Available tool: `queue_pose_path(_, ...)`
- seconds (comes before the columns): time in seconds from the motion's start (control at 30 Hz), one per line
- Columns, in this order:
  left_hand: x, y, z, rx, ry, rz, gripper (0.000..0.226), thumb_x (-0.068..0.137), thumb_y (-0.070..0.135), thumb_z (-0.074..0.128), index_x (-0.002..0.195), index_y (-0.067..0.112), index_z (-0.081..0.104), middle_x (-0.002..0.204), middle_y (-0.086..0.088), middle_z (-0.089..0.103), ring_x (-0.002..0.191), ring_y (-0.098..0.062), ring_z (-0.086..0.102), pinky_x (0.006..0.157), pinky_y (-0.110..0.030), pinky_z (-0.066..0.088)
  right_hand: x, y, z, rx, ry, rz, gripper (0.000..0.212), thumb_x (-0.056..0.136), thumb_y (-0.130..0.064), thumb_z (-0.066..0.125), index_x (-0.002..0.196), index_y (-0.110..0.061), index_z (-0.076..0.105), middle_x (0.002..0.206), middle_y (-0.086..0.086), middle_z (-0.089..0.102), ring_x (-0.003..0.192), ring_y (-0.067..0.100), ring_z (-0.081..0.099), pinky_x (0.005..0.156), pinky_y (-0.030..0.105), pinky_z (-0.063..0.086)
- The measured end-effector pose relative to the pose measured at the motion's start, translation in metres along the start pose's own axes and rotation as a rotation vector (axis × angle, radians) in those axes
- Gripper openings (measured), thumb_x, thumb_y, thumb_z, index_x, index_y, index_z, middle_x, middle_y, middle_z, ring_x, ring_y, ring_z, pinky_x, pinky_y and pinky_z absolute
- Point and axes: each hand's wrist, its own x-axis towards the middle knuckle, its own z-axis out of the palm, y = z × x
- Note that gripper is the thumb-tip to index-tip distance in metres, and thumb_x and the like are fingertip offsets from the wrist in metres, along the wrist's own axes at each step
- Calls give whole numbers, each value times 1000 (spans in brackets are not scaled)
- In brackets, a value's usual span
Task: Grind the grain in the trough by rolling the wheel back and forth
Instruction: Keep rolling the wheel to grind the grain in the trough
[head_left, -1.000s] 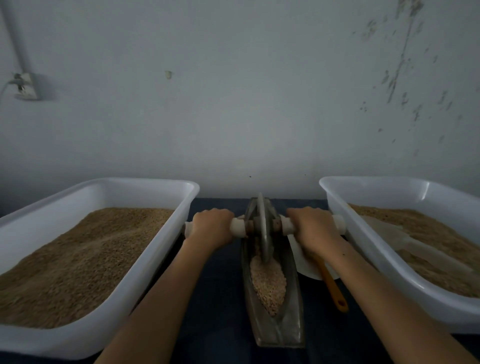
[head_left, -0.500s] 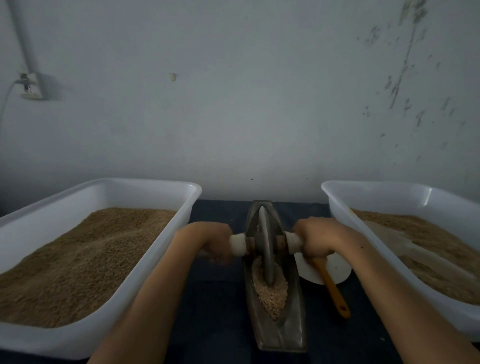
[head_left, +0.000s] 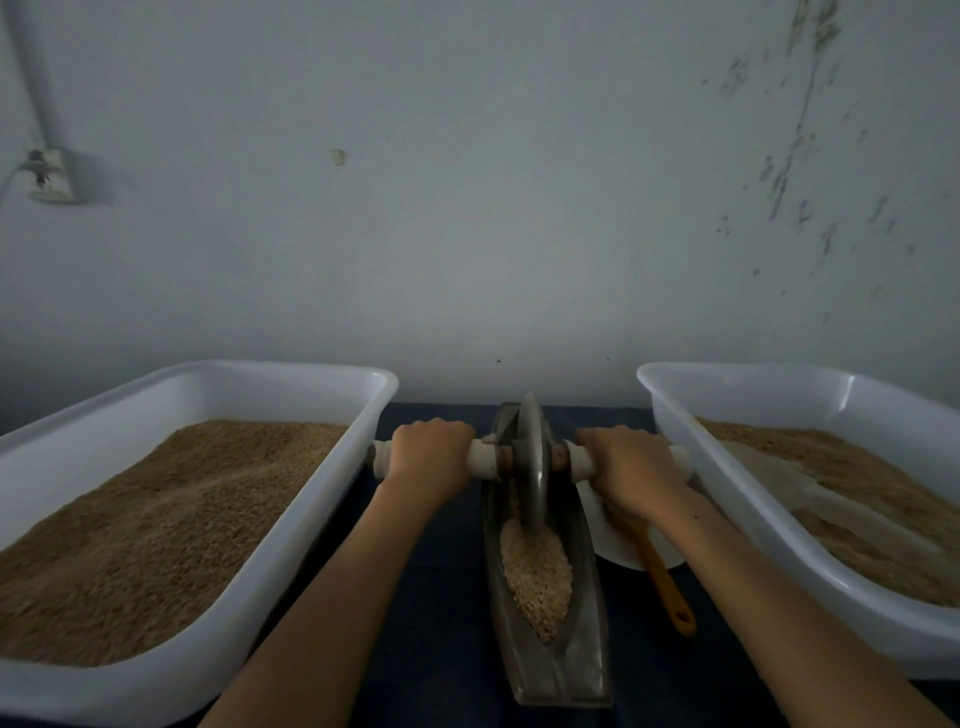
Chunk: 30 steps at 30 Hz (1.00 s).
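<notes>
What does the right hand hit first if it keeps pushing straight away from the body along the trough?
Probably nothing before the wall. The right hand grips the axle beside the wheel, close to the right tub, which runs alongside; depth is unclear.

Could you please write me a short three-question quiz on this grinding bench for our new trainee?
1. True or false: the left hand and the right hand each grip one end of the white axle handle on either side of the grey metal grinding wheel.
2. Where in the narrow boat-shaped metal trough does the visible pale grain lie? A) beyond the wheel B) on the near side of the wheel C) outside the trough
3. Fill in: the orange handle rests across a white ____ right of the trough.

Key: 1 true; 2 B; 3 plate.
</notes>
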Motion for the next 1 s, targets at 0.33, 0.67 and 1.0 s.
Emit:
queue_pose_path(0.33,1,-12,-12,-187,-510,66,35,82,23,70,114,14,59,108,-5,64,90,-16,58,79,-29,42,3,1,-19,-75,-397,-24,23,83,-11,64,106,-15,62,90,4,63,81,18,62,64,26,46)
queue_pose_path(0.67,4,-10,-10,-194,-513,72,19,80,24,72,95,19,60,74,6,57,68,-9,56,72,-29,45,2,4,-17,16,-498,1,15,84,-15,69,79,-20,57,74,-1,58,63,10,56,58,22,46)
queue_pose_path(1.0,0,-2,1,-34,-65,-30,22,86,26,62,106,20,57,103,-2,63,95,-20,60,75,-32,39,1,-6,-3,-61,-5,53,11,90,-14,55,97,-22,56,104,2,64,98,23,60,85,34,44)
